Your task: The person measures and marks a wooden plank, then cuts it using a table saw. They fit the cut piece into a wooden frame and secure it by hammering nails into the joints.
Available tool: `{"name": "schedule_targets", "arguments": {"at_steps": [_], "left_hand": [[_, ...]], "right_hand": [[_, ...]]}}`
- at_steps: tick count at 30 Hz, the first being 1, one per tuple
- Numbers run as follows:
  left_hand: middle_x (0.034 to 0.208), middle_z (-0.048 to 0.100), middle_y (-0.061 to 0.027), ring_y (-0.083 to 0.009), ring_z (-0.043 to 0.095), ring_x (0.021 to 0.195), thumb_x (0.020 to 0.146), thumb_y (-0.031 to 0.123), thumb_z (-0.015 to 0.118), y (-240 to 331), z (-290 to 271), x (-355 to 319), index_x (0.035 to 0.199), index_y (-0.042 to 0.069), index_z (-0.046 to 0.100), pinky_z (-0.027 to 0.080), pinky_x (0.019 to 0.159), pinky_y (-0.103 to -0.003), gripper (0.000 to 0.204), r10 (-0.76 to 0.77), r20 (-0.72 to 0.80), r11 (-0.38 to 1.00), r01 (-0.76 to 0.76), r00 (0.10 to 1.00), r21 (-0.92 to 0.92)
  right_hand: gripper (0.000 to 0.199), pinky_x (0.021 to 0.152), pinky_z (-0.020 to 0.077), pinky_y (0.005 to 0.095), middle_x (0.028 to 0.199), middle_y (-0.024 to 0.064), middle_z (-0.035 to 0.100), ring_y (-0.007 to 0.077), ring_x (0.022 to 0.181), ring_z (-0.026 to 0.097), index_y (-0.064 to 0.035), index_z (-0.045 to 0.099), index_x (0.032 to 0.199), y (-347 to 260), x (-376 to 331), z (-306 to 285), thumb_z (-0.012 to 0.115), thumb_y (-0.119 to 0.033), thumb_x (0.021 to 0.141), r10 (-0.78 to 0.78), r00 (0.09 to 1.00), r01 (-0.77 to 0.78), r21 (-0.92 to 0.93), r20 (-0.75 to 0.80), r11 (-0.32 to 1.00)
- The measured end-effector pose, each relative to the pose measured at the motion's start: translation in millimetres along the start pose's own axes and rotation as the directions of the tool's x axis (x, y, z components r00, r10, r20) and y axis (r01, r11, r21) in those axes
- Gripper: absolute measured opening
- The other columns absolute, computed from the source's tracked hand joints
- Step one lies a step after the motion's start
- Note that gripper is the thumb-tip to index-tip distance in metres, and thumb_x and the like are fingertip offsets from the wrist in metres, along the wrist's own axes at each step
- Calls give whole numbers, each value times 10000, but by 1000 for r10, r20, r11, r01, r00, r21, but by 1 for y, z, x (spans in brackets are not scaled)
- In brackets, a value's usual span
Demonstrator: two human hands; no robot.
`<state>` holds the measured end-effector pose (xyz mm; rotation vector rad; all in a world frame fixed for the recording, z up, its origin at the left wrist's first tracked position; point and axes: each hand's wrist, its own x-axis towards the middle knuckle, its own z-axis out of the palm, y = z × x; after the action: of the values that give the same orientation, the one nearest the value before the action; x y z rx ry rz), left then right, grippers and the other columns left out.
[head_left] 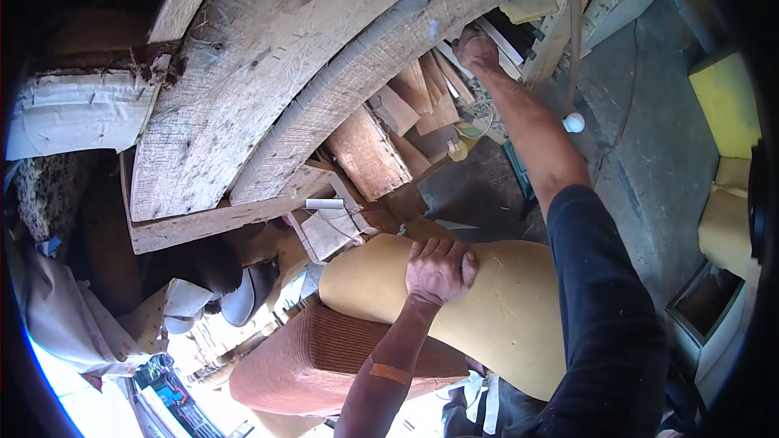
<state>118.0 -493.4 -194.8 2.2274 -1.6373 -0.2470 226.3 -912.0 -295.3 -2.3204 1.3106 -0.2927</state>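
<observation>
My left hand [441, 270] presses on a long tan foam pad [507, 300], its fingers curled over the pad's far edge and its thumb to the right. The pad lies across a reddish-brown ribbed cushion [280, 365]. Stretched far forward, my right hand [477, 50] reaches in under the edge of a curved wooden tabletop, among wood offcuts and pale strips. Its fingertips are mostly hidden, so what it touches or holds cannot be made out. Close to it lie several wood offcuts [418, 85] and a yellow foam piece [529, 5].
The thick, worn wooden tabletop [268, 49] spans the upper left. A wood block [369, 154] juts out below it. On the grey floor [649, 113] at right are a white round object [574, 122] and a cord. Yellow foam [726, 105] and an open box [707, 300] stand far right.
</observation>
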Motion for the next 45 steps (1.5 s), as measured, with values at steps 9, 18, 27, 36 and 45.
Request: {"name": "schedule_targets", "arguments": {"at_steps": [9, 18, 27, 36, 45], "left_hand": [[814, 690, -87, -308, 661, 807, 881, 306, 566, -5, 0, -2, 882, 116, 725, 508, 805, -474, 248, -32, -39, 999, 32, 999, 16], [841, 720, -104, -311, 686, 850, 890, 282, 560, -2, 13, -5, 855, 119, 706, 516, 817, -481, 222, -49, -85, 995, 56, 995, 83], [1280, 633, -224, -356, 569, 1254, 982, 453, 535, 90, -2, -56, 1305, 29, 591, 423, 1070, -513, 536, -346, -133, 938, 340, 929, -69], [1103, 588, -141, -242, 629, 920, 1013, 597, 488, 278, -174, -310, 1453, 123, 387, 562, 825, -452, 654, -362, 178, -508, -34, 915, -861], [914, 495, -100, -227, 526, 768, 838, 810, 568, 261, -277, -578, 1386, 2, 414, 460, 660, -404, 989, -359, -535, -538, -638, 765, -552]], "right_hand": [[563, 913, 576, 417, 1165, 154, 686, 270, 1072, 688, 46, 572, 1332, 37, -218, -159, 692, -274, 885, 4, 893, -393, 777, 450, 493], [541, 872, 606, 449, 1135, 200, 698, 290, 974, 728, 138, 531, 1329, 157, -487, -267, 646, -133, 875, 67, 769, -636, 772, 635, -8], [603, 927, 568, 391, 1200, 170, 685, 227, 1017, 705, 92, 495, 1404, 145, -744, -380, 688, -42, 849, 71, 804, -569, 728, 590, 382], [772, 1107, 426, 492, 1443, 285, 521, 416, 1358, 496, 35, 481, 1452, 74, -958, -396, 824, -205, 803, -388, 908, 345, 245, 156, 906], [717, 1044, 487, 434, 1361, 231, 624, 402, 1227, 625, -48, 474, 1492, 130, -998, -321, 714, -391, 910, -256, 440, 254, 154, 861, 955]]}}
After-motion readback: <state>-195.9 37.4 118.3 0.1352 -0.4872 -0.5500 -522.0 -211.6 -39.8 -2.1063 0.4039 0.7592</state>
